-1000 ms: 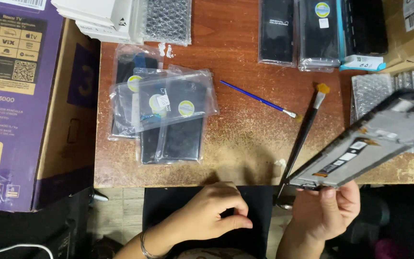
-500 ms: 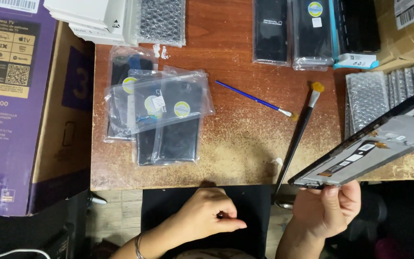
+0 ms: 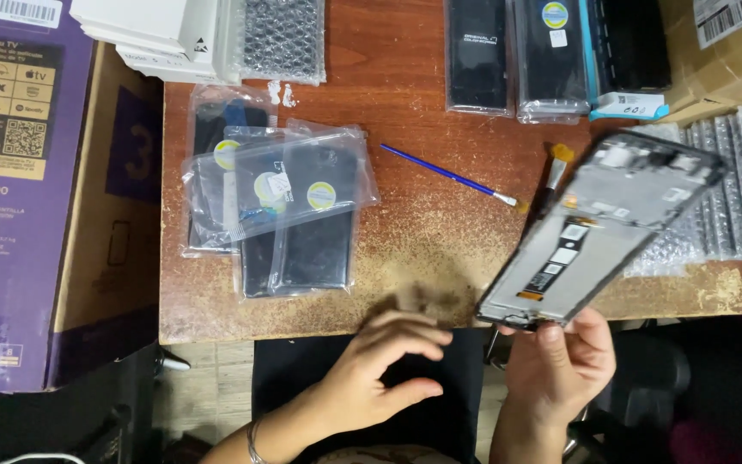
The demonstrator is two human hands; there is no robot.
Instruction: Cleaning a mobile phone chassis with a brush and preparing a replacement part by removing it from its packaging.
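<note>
My right hand [image 3: 560, 365] grips the near end of a phone screen frame [image 3: 603, 228], its inner side with small white stickers turned up, held tilted over the table's front right corner. My left hand [image 3: 380, 369] hovers empty at the table's front edge, fingers curled apart, nearest the worn patch of wood. A stack of dark phone screens in clear plastic bags [image 3: 281, 206] lies to the left on the wooden table [image 3: 422, 103].
A thin blue brush [image 3: 453, 178] and a larger dark brush [image 3: 553, 172] lie mid-table. Bagged screens [image 3: 517, 56] line the far edge, bubble-wrap sleeves [image 3: 719, 193] lie right, white boxes [image 3: 152, 30] far left. A big purple carton [image 3: 23, 189] stands left of the table.
The right hand turned the screen frame from edge-on to showing its inner face. The left hand opened and lifted toward the table edge.
</note>
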